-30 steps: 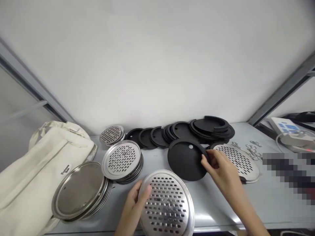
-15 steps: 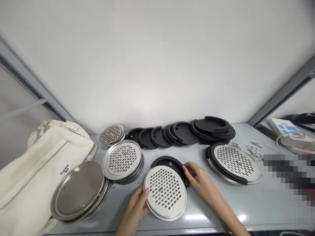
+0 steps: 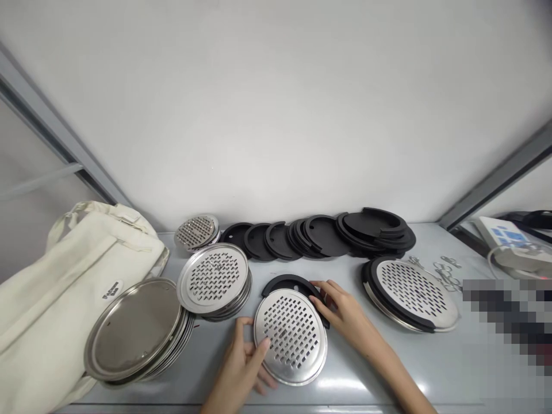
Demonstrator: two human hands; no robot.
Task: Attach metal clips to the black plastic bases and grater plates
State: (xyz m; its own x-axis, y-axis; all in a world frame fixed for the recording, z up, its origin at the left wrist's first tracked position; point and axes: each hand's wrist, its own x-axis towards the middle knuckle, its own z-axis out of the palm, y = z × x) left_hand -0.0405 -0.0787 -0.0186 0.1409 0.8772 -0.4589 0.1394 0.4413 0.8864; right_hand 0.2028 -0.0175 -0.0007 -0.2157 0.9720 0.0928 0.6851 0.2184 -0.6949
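Note:
A round metal grater plate (image 3: 290,339) with rows of slots lies over a black plastic holder (image 3: 288,280), whose curved rim shows along the far and right edge. My left hand (image 3: 241,359) grips the plate's left edge, thumb on top and fingers lower down, partly under it. On the right side, my right hand (image 3: 340,307) holds the holder's rim between thumb and fingers. The holder's base is mostly hidden beneath the plate. Left of it stands a stack of similar slotted plates (image 3: 214,279).
Plain metal discs (image 3: 133,330) are stacked beside a cream bag (image 3: 81,287) at left. Smaller grater plates (image 3: 196,232) and a row of black holders (image 3: 325,234) line the wall. At right are stacked plates in black rims (image 3: 411,290), metal rings (image 3: 448,273) and a white device (image 3: 502,233).
The plate now covers more of the black holder, leaving mainly its rim visible. My left thumb has come further onto the plate. My right hand has shifted slightly up along the rim.

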